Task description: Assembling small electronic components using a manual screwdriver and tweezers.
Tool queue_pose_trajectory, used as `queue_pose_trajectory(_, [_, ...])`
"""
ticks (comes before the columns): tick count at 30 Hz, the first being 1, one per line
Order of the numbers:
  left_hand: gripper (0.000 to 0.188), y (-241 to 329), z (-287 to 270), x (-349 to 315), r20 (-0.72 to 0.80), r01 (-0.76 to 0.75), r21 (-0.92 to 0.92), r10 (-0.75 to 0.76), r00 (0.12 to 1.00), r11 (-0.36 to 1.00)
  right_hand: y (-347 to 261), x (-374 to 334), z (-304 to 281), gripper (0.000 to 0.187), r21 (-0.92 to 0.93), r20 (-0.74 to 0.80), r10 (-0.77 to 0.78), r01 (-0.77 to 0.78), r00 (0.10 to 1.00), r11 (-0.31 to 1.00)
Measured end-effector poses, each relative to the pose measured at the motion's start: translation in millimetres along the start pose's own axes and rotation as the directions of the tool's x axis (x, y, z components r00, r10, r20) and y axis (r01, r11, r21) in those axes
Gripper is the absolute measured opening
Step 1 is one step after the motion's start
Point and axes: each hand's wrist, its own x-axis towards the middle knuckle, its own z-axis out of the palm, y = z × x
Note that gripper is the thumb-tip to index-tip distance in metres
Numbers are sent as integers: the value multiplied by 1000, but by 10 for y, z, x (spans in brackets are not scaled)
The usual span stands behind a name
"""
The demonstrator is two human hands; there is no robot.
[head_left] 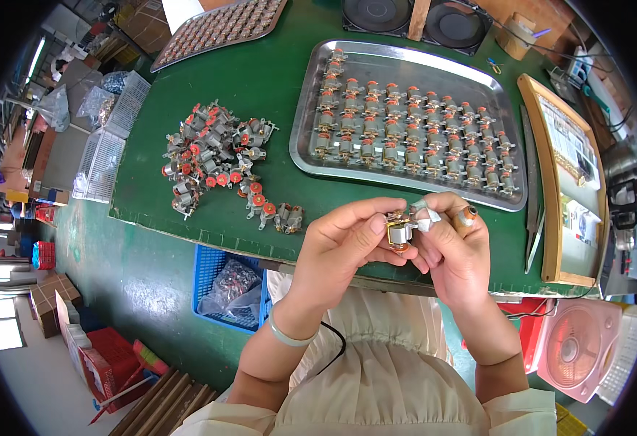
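Note:
Both hands meet above the table's front edge around a small metal component [400,234] with a squarish silver body, brassy frame and orange end. My left hand [347,236] pinches it between thumb and fingers. From the other side, my right hand [455,243] is closed at the component's upper end; its fingertips partly hide what they grip. White tape wraps a right fingertip, and a brown cover [466,215] sits on another finger. Left of the hands lies a loose pile of similar components [209,145], trailing toward me. Beyond the hands, a metal tray [405,178] carries similar components standing in rows.
A second filled tray [260,33] stands at the far left of the green table [144,182]. Black fans [453,25] sit at the back. A wooden frame [543,182] and long tweezers [533,232] lie right. A blue crate [206,280] stands below, a pink fan [576,349] lower right.

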Motion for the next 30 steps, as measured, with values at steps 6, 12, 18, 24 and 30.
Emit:
queue_pose_trajectory(6, [29,13,35,-1,-34,4,78,-1,999,997,-25,-33,-6,15,-20,-61,-17,16,998,1000])
queue_pose_trajectory(12, [36,4,16,17,20,-40,87,39,999,995,-81,-27,-113,16,-11,-113,-2,1,994,1000])
queue_pose_trajectory(18, [40,-14,-22,26,-29,-62,146,67,997,987,-165,-53,-141,25,-168,-115,-61,41,992,985])
queue_pose_trajectory(24, [38,4,-6,29,-61,-103,166,114,992,981,-257,-91,-308,36,-583,-78,-196,114,978,805])
queue_pose_trajectory(30, [38,-12,40,27,-147,-122,104,137,980,987,-244,-189,-295,31,-348,-28,-129,111,991,931])
